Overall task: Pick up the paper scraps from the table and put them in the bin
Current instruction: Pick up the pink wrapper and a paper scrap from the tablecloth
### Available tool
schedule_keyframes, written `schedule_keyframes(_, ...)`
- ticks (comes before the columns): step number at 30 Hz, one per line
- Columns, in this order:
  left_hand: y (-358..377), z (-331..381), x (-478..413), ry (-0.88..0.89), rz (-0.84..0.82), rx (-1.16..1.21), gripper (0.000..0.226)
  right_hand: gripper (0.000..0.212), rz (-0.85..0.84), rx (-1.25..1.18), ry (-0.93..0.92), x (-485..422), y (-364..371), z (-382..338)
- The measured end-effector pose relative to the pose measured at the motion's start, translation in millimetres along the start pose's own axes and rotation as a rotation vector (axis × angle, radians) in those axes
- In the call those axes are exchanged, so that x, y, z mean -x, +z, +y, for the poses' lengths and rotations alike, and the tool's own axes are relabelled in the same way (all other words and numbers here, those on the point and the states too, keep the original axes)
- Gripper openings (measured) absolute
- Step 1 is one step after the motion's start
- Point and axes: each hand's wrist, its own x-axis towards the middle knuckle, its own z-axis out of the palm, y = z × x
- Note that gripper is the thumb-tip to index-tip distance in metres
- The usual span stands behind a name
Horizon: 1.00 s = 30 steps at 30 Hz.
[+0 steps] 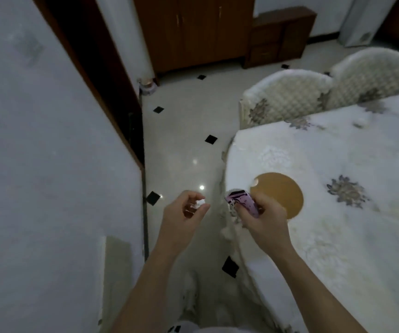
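As the head camera looks down, both hands carry scraps beside the edge of the worktop [337, 145]. The left hand [181, 217] has its fingers [204, 208] curled in, pinching a small white paper scrap [200, 202] over the tiled floor [181, 140]. The right hand [263, 219] is clenched round a pink-and-black scrap [240, 200], held over the worktop's rim just beside a round brown mat [282, 191]. No bin shows plainly in this view, so the step in hand reads as carrying. To do it well, hold both grasps firm, since the white scrap is small and could slip. Find the bin first, and let go only once each hand is right over its opening.
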Motion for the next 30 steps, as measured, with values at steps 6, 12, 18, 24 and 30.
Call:
schedule_keyframes(6,59.4,12.9,-68.6,0.147,-0.323,-0.035,0.009,0.025,0.257,0.056,0.225,-5.5,-42.1,23.5)
schedule_keyframes(12,97.8,18.0,-110.6,0.265,-0.560,-0.083,0.008,0.024,0.438,0.068,0.378,-1.7,-56.5,31.8)
schedule_keyframes(18,113.0,12.9,-139.6,0.396,-0.670,-0.158,0.007,0.027,0.547,0.125,0.425,-16.0,-45.3,38.0)
schedule_keyframes(24,128.9,7.1,-153.2,0.583,-0.692,-0.297,0.019,0.047,0.540,0.231,0.424,-30.3,-35.7,38.0)
schedule_keyframes(30,133.6,-2.4,-154.2,0.643,-0.686,-0.514,0.046,0.025,0.453,0.386,0.500,-24.4,-31.1,49.6)
